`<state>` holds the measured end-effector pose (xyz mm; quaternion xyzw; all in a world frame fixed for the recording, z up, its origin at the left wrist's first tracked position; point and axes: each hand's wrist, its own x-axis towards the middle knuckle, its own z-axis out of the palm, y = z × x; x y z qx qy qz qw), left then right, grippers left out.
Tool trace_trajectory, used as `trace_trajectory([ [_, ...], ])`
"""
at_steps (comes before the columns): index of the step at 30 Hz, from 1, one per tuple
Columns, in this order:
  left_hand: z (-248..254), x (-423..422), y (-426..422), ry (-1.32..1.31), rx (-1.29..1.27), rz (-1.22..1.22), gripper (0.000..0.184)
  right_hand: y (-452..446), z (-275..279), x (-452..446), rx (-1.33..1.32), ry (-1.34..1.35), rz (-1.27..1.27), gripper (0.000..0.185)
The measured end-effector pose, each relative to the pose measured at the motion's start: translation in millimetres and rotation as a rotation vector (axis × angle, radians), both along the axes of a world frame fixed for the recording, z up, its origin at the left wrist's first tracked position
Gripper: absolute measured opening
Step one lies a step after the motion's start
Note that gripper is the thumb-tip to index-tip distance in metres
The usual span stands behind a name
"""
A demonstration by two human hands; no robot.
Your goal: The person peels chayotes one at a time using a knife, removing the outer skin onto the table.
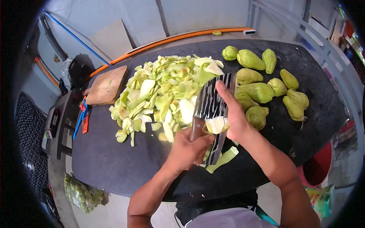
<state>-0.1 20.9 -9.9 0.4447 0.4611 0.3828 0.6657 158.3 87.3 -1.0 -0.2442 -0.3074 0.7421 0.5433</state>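
Observation:
My left hand is wrapped round the brown handle of a wide knife with a black-and-silver striped blade. My right hand is on the blade's right side, thumb against the blade, with a pale cut piece of chayote between palm and blade. The right fingers are mostly hidden behind the blade. A long green peel lies on the dark table below the knife. To the left spreads a big heap of green and white peelings. Several whole green chayotes lie to the right.
A wooden cutting board rests at the dark table's left edge, near an orange-handled tool. A red bucket stands beyond the right edge. A bag of green produce is on the floor, lower left.

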Motion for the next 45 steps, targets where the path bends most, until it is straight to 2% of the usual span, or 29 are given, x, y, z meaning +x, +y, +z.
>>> trace_trajectory([
  [2, 9.8, -3.7, -1.1, -0.040, -0.038, 0.036, 0.028, -0.6, 3.6, -1.2, 0.050, 0.013, -0.006, 0.059],
  [5, 14.0, -7.1, 0.5, -0.063, -0.017, 0.067, 0.033, 3.0, -1.0, -3.3, 0.086, 0.054, -0.060, 0.065],
  [8, 15.0, -1.5, 0.3, 0.015, 0.069, 0.086, 0.035, -0.2, -9.4, -9.7, 0.207, -0.208, -0.270, 0.060],
  [9, 10.0, 1.7, 0.9, 0.044, 0.097, 0.090, 0.036, -1.0, -12.1, -8.4, 0.338, -0.403, -0.370, 0.055],
  [12, 15.1, 1.2, 1.2, 0.064, 0.069, 0.095, 0.040, 3.4, -17.1, -8.7, 0.363, -0.287, -0.339, 0.053],
  [13, 17.5, -0.8, 1.3, 0.069, 0.043, 0.094, 0.039, 1.6, -10.3, -12.4, 0.260, -0.129, -0.275, 0.056],
  [14, 19.7, -2.7, 1.2, 0.075, 0.016, 0.093, 0.038, -3.9, -2.9, -17.4, 0.155, -0.052, -0.364, 0.059],
  [16, 24.8, -5.1, 1.3, 0.194, 0.137, 0.192, 0.038, 9.3, -16.2, -8.8, 0.138, 0.010, -0.233, 0.061],
  [17, 26.3, -6.3, 1.6, 0.254, 0.198, 0.238, 0.039, 16.7, -24.1, -4.7, 0.185, -0.079, -0.266, 0.064],
  [18, 22.5, -7.7, 3.2, 0.305, 0.319, 0.275, 0.032, 21.9, -25.9, -1.1, 0.060, -0.090, -0.249, 0.068],
  [20, 11.6, -12.1, 7.1, 0.407, 0.563, 0.353, 0.020, 24.0, -30.0, 2.9, -0.162, 0.051, -0.152, 0.072],
  [21, 14.2, -13.7, 5.0, 0.438, 0.506, 0.356, 0.014, 21.0, -23.4, 1.0, -0.248, 0.115, -0.118, 0.074],
  [23, 9.1, -12.7, 4.0, 0.382, 0.557, 0.357, 0.012, 7.3, -6.9, -9.9, -0.309, 0.215, -0.096, 0.077],
  [24, 7.3, -10.9, 3.8, 0.353, 0.582, 0.357, 0.011, 5.7, -9.7, -12.7, -0.286, 0.227, -0.045, 0.076],
  [26, 15.0, -5.0, -0.7, 0.281, 0.456, 0.319, 0.012, 0.4, -10.5, -17.7, -0.300, 0.252, -0.072, 0.069],
  [30, 27.0, 5.3, -6.8, 0.198, 0.275, 0.264, 0.013, 3.8, -14.2, -14.6, -0.154, 0.287, -0.109, 0.055],
  [31, 27.6, 6.6, -8.9, 0.309, 0.353, 0.231, 0.021, 8.9, -22.1, -13.6, -0.121, 0.298, -0.159, 0.053],
  [34, 13.7, 11.1, -6.2, 0.137, 0.586, 0.241, 0.037, 13.2, -26.1, -8.0, -0.016, 0.332, -0.267, 0.045],
  [35, 16.5, 10.6, -10.3, 0.275, 0.518, 0.219, 0.048, 17.1, -28.7, -5.6, -0.003, 0.293, -0.313, 0.045],
  [37, 12.4, 11.6, -9.6, 0.242, 0.545, 0.231, 0.047, 15.0, -24.9, -4.2, 0.044, 0.240, -0.396, 0.043],
  [39, 10.2, 12.8, -12.4, 0.257, 0.595, 0.225, 0.047, 31.6, -44.2, 2.9, 0.296, -0.015, -0.608, 0.039],
  [42, 9.6, 14.4, -18.7, 0.312, 0.717, 0.218, 0.047, 43.0, -26.6, 19.7, 0.183, -0.225, -0.673, 0.047],
  [45, 6.4, 11.1, -13.4, 0.334, 0.800, 0.327, 0.048, 51.0, -17.9, 37.2, -0.084, 0.216, -0.534, 0.068],
])
